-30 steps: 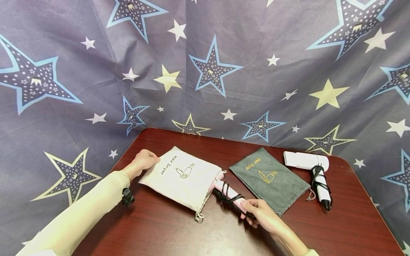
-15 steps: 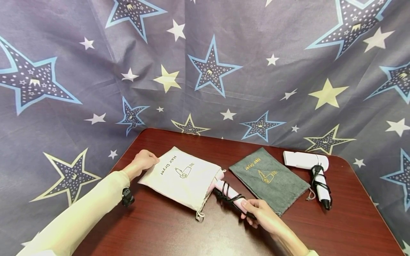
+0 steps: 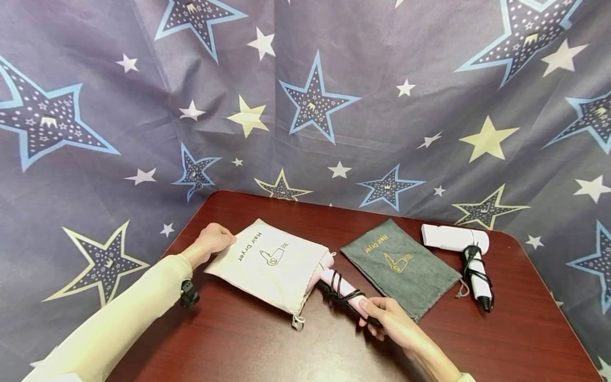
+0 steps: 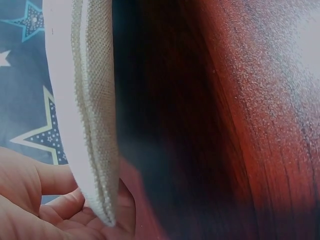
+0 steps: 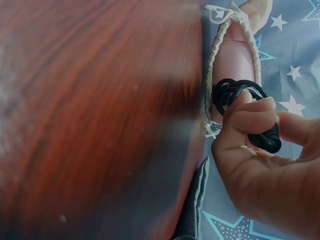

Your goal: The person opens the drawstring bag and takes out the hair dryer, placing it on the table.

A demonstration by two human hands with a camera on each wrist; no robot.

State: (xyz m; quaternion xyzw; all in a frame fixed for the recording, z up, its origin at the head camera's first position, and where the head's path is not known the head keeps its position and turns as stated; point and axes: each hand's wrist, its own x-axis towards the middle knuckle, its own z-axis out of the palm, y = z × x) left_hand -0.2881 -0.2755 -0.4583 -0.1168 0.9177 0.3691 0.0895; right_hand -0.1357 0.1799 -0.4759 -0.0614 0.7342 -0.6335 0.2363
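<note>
My left hand (image 3: 215,239) pinches the closed end of a cream drawstring bag (image 3: 269,278) printed "Hair Dryer". In the left wrist view, thumb and fingers lie on either side of the bag's seamed edge (image 4: 95,120). A pink hair dryer (image 3: 329,275) sits partly inside the bag's mouth, its head mostly hidden by the cloth and its handle sticking out. Round that handle my right hand (image 3: 389,321) curls its fingers near the end. A black cord (image 5: 231,92) is wound about the handle.
Right of the bag lies a grey drawstring bag (image 3: 401,268) with gold print, flat on the dark red table (image 3: 248,350). A white hair dryer (image 3: 453,239) with its cord wrapped rests at the back right. Star-patterned cloth (image 3: 382,106) hangs behind the table.
</note>
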